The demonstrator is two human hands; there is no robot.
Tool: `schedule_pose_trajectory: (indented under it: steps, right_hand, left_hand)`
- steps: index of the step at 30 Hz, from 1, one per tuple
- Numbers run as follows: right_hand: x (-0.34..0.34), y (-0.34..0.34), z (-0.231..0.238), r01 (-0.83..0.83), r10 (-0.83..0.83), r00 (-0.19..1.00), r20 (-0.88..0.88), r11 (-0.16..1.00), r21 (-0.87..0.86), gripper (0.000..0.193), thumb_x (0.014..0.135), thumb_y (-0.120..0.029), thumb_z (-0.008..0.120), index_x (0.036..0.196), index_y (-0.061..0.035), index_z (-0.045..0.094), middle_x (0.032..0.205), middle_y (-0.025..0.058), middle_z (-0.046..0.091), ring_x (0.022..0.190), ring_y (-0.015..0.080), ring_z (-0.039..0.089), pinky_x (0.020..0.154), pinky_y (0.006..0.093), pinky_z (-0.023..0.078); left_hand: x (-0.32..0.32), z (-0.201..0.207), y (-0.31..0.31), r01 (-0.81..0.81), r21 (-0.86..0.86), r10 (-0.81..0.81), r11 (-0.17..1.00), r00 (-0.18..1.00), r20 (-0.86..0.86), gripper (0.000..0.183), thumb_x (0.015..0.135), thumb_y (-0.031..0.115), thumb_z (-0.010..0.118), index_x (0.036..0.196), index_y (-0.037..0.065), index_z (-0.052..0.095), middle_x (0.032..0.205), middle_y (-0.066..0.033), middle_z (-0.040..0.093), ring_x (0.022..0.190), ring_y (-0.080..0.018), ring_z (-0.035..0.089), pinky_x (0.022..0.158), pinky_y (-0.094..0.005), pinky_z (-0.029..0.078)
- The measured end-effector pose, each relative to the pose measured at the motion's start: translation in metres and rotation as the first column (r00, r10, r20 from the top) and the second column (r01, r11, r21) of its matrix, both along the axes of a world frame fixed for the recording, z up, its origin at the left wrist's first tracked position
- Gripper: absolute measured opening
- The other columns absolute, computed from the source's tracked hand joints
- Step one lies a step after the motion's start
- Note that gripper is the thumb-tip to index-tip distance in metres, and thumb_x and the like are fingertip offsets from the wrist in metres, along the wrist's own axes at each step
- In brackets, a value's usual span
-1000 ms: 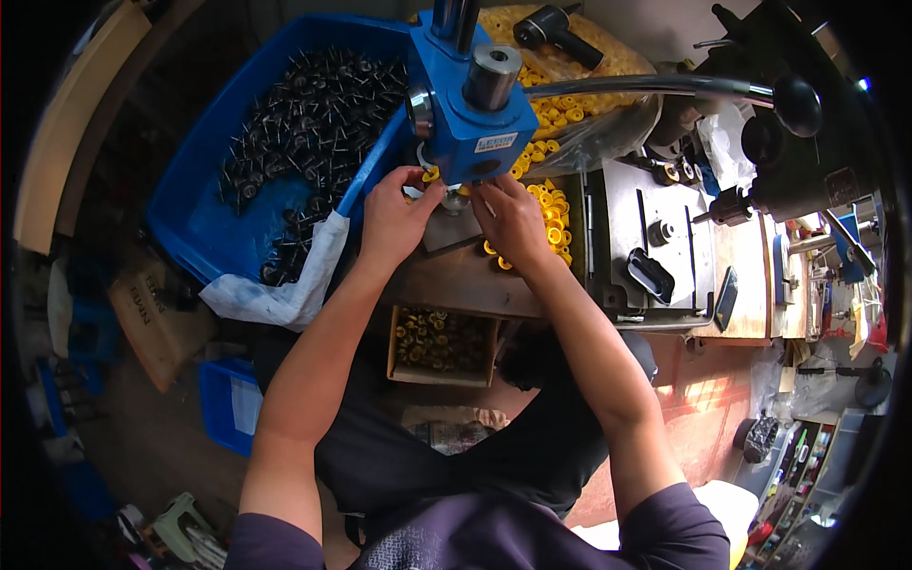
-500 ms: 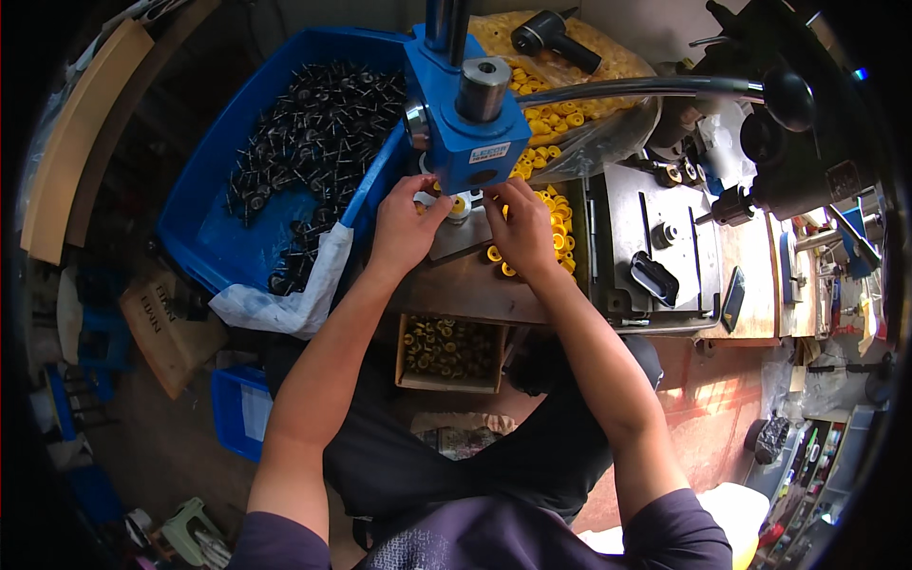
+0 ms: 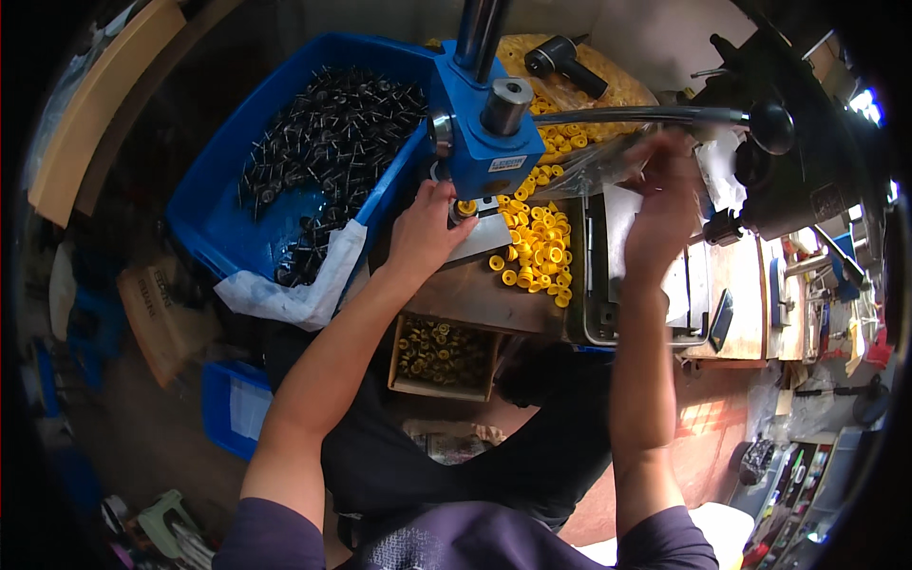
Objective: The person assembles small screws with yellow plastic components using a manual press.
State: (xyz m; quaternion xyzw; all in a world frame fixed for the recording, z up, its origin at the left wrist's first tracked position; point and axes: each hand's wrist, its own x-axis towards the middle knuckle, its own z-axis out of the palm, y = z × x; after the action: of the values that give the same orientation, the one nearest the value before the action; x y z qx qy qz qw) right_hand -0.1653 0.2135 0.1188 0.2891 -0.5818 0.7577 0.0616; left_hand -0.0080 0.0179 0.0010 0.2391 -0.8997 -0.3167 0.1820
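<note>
My left hand is under the head of a blue lever press. Its thumb and forefinger are closed at a small yellow plastic cap, which sits at the press's base plate. Below and to the right of the lever, my right hand is raised and smeared by motion, so its fingers cannot be read. Loose yellow caps lie in a heap on the bench just right of the base plate.
Left of the press is a blue bin of black parts with thin metal shafts. A clear bag of yellow caps lies behind, with a black handheld tool on it. A drill press stands right. Below sits a box of small parts.
My right hand has left the base plate and swung right and upward toward the lever's end. My left hand stays at the cap under the press. The view has shifted slightly.
</note>
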Motion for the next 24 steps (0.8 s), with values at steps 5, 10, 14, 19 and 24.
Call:
schedule_pose_trajectory:
  steps: [5, 10, 14, 19, 24]
  right_hand:
    - [-0.003, 0.007, 0.132, -0.321, 0.313, 0.947, -0.069, 0.913, -0.252, 0.054, 0.105, -0.041, 0.047, 0.132, 0.005, 0.054, 0.102, 0.0128, 0.063, 0.102, 0.0286, 0.062, 0.098, 0.041, 0.048]
    - [0.06, 0.031, 0.033, 0.346, -0.384, 0.917, -0.105, 0.899, -0.269, 0.031, 0.1, -0.01, 0.054, 0.118, 0.0141, 0.061, 0.087, 0.0138, 0.06, 0.072, 0.0229, 0.063, 0.073, 0.0381, 0.061]
    - [0.105, 0.059, -0.083, 0.382, -0.366, 0.911, 0.189, 0.923, -0.054, 0.037, 0.107, -0.024, 0.044, 0.108, 0.0112, 0.058, 0.115, 0.0233, 0.063, 0.086, 0.0331, 0.072, 0.067, 0.0364, 0.064]
    - [0.102, 0.041, -0.172, 0.2, -0.22, 0.945, 0.24, 0.974, 0.106, 0.047, 0.11, -0.036, 0.037, 0.129, 0.0043, 0.05, 0.118, 0.0199, 0.063, 0.076, 0.0294, 0.073, 0.055, 0.0294, 0.06]
    - [0.105, 0.054, -0.156, 0.132, -0.168, 0.952, 0.257, 0.979, 0.155, 0.047, 0.11, -0.037, 0.038, 0.129, 0.004, 0.051, 0.115, 0.019, 0.064, 0.069, 0.0265, 0.072, 0.05, 0.0279, 0.057]
  left_hand:
    - [-0.003, -0.001, 0.002, -0.022, -0.083, 0.019, 0.996, 0.999, -0.037, 0.048, 0.084, 0.037, 0.078, 0.113, 0.007, 0.054, 0.111, -0.0128, 0.058, 0.091, -0.0335, 0.069, 0.074, -0.0451, 0.057]
    - [0.003, 0.0, 0.005, -0.11, -0.104, 0.109, 0.988, 0.994, -0.016, 0.053, 0.082, 0.04, 0.079, 0.113, 0.006, 0.054, 0.109, -0.0135, 0.058, 0.088, -0.0355, 0.069, 0.07, -0.046, 0.057]
    - [-0.007, -0.003, 0.011, -0.092, -0.103, 0.091, 0.99, 0.996, -0.016, 0.054, 0.08, 0.041, 0.08, 0.11, 0.004, 0.054, 0.106, -0.0143, 0.059, 0.083, -0.0374, 0.069, 0.068, -0.047, 0.057]
    - [-0.004, -0.004, 0.008, -0.093, -0.126, 0.092, 0.988, 0.996, -0.014, 0.052, 0.081, 0.037, 0.081, 0.11, 0.004, 0.053, 0.104, -0.0155, 0.06, 0.082, -0.0359, 0.069, 0.067, -0.0447, 0.058]
    - [-0.003, -0.009, 0.008, -0.097, -0.123, 0.097, 0.988, 0.995, -0.006, 0.056, 0.082, 0.041, 0.079, 0.115, 0.003, 0.054, 0.107, -0.0171, 0.061, 0.085, -0.0363, 0.07, 0.07, -0.045, 0.058]
